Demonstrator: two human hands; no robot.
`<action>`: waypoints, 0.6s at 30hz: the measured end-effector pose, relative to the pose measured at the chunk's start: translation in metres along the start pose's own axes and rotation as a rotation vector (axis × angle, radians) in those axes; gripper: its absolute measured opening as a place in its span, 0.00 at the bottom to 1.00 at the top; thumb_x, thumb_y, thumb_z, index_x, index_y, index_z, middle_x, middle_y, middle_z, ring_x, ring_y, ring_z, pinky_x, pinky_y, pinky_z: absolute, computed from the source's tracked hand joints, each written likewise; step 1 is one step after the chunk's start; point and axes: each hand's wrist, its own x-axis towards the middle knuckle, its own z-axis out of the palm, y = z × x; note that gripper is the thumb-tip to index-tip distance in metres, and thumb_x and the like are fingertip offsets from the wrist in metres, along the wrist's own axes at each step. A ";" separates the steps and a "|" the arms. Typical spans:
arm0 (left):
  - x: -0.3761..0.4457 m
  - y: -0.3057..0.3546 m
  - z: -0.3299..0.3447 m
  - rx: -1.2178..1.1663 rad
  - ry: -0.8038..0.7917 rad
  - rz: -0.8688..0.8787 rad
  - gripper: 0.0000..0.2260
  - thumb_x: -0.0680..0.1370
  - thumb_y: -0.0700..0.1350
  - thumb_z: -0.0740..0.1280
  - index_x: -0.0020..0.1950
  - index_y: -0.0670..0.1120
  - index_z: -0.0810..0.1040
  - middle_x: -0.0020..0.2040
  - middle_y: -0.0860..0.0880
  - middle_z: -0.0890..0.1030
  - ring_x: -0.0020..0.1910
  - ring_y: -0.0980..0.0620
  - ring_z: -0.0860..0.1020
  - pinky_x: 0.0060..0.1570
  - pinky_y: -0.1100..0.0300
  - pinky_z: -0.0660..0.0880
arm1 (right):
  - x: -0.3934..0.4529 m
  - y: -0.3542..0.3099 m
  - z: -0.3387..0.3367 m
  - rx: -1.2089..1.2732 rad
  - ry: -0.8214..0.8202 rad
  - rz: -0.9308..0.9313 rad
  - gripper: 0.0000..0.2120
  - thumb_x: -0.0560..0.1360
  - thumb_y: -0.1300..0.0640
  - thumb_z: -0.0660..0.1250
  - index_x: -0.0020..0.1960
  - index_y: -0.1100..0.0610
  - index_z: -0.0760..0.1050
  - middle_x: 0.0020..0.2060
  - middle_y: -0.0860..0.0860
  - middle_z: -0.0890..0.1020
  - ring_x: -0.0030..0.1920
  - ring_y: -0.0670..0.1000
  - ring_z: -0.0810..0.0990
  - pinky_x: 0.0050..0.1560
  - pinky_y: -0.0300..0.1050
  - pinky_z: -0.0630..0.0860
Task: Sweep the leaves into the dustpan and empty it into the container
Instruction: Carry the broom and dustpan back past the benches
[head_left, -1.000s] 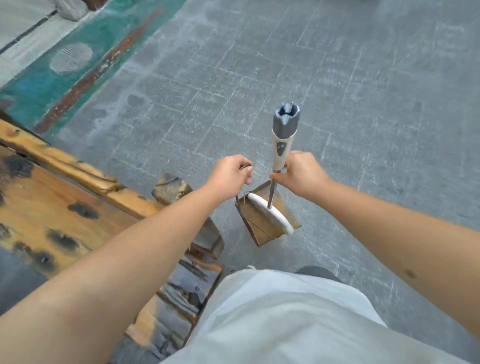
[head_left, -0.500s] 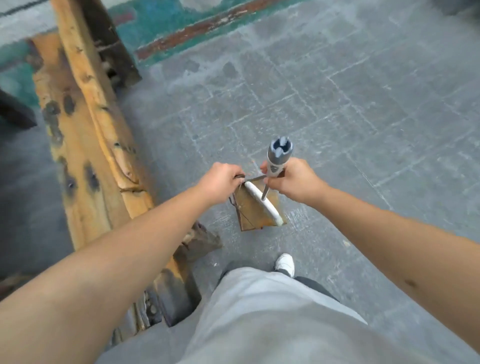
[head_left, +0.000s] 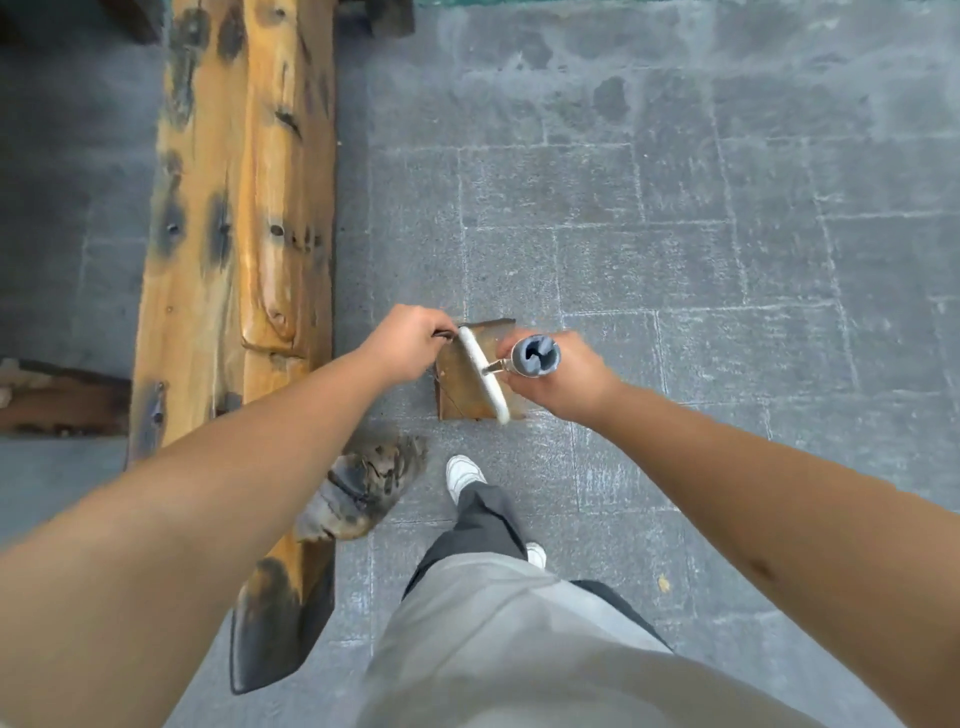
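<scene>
We look straight down at our two bare hands held out over a grey paved floor. Our left hand is curled shut around a thin dark wire handle at the upper left edge of a rusty brown dustpan, which hangs between the two hands, just above the floor. Our right hand is clenched around the grey grip of a broom handle, which points up toward us so that we see its hollow end. The broom's white head lies slantwise across the dustpan, just left of the right hand. We cannot tell whether any leaves are in the pan. One small yellowish leaf lies on the floor below the right forearm, well apart from the dustpan. To the left of the left hand runs a long wooden bench, orange-brown with dark scorched patches. Below the hands we see a white shoe, dark trousers and a pale grey shirt.
</scene>
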 end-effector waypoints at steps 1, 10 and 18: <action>0.006 -0.010 0.002 -0.023 -0.007 -0.037 0.10 0.79 0.37 0.65 0.58 0.44 0.83 0.54 0.45 0.85 0.53 0.46 0.81 0.51 0.60 0.75 | 0.011 0.004 0.004 0.005 -0.022 0.019 0.02 0.74 0.59 0.68 0.46 0.56 0.77 0.36 0.52 0.81 0.37 0.54 0.77 0.40 0.47 0.73; 0.031 -0.072 0.023 -0.080 -0.065 -0.257 0.13 0.77 0.33 0.63 0.53 0.46 0.82 0.52 0.46 0.83 0.43 0.52 0.75 0.41 0.66 0.66 | 0.073 0.021 0.044 -0.009 -0.242 -0.024 0.17 0.70 0.66 0.69 0.58 0.58 0.75 0.44 0.58 0.83 0.42 0.58 0.82 0.42 0.47 0.78; 0.013 -0.090 0.012 -0.187 -0.017 -0.513 0.13 0.80 0.40 0.64 0.65 0.43 0.75 0.62 0.43 0.79 0.60 0.44 0.77 0.59 0.56 0.72 | 0.119 0.027 0.060 -0.236 -0.519 -0.341 0.15 0.74 0.63 0.64 0.61 0.57 0.71 0.44 0.57 0.82 0.41 0.59 0.80 0.36 0.46 0.72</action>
